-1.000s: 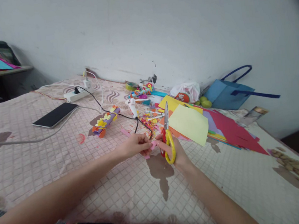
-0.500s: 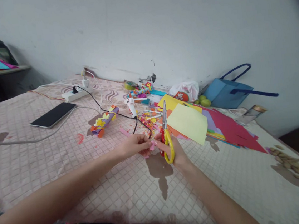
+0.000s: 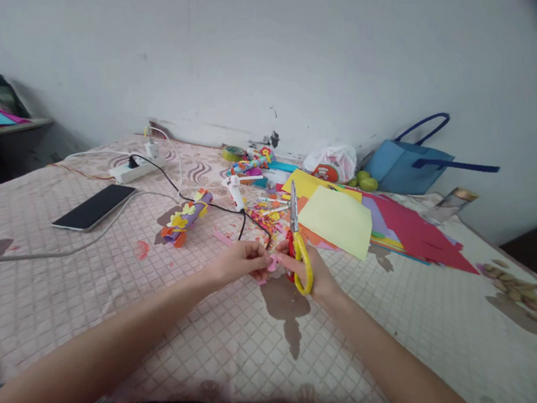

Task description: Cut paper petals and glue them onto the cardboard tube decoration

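Between the fingertips of both hands is a small piece of pink paper (image 3: 272, 264). My left hand (image 3: 241, 261) pinches it from the left. On its right side, my right hand (image 3: 312, 267) grips it with thumb and fingers. Scissors (image 3: 298, 243) with one yellow and one red handle hang on the right hand, blades pointing up and away. Just beyond the hands lie a white glue gun (image 3: 235, 192) with a black cord and many colourful paper scraps (image 3: 270, 214). A purple paper roll (image 3: 187, 217) decorated with yellow and orange flowers rests to the left.
A black phone or tablet (image 3: 95, 208) and a white power strip (image 3: 136, 169) with cables occupy the left. Coloured paper sheets (image 3: 338, 219) spread to the right, before a blue bag (image 3: 410, 166) and a plastic bag (image 3: 334, 161) by the wall. Green tape (image 3: 232, 153) lies behind.
Both hands stay nearly in place around the pink paper, with only slight finger movement. The whole view has shifted a little.
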{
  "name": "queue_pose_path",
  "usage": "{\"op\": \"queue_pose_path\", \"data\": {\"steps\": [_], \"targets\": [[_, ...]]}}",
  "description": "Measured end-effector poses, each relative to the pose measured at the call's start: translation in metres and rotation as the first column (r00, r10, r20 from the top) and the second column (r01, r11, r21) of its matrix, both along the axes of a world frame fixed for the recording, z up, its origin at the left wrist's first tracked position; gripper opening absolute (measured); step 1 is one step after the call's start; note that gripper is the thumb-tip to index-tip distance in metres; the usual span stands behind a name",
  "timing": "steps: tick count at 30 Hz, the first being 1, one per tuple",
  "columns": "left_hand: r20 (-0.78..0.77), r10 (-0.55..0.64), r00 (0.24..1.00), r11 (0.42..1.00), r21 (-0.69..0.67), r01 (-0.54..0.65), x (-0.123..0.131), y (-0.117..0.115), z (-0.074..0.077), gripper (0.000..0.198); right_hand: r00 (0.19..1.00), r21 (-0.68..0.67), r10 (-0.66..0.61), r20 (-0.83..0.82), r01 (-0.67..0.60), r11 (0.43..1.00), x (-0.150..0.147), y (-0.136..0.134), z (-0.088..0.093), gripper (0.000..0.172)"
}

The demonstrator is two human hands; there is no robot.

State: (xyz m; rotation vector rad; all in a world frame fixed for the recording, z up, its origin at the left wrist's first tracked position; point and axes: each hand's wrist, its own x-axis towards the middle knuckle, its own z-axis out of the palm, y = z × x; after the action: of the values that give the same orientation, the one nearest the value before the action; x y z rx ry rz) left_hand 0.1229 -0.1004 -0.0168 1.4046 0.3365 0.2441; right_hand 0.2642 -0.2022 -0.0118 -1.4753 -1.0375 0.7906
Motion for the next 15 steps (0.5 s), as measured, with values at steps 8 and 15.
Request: {"op": "queue_pose_path", "data": {"steps": [8, 15], "targets": [[-0.012, 0.089, 0.996, 0.996, -0.031, -0.089, 0.0, -0.002, 0.013, 0.031, 0.999, -0.015, 0.004, -0.053, -0.005, 1.0, -0.001, -0.001, -0.001, 0.023], [-0.034, 0.147, 0.989, 0.987, -0.054, -0.148, -0.001, -0.001, 0.013, 0.028, 0.995, -0.011, 0.025, -0.092, -0.026, 1.0, -0.001, -0.002, -0.002, 0.022]]}}
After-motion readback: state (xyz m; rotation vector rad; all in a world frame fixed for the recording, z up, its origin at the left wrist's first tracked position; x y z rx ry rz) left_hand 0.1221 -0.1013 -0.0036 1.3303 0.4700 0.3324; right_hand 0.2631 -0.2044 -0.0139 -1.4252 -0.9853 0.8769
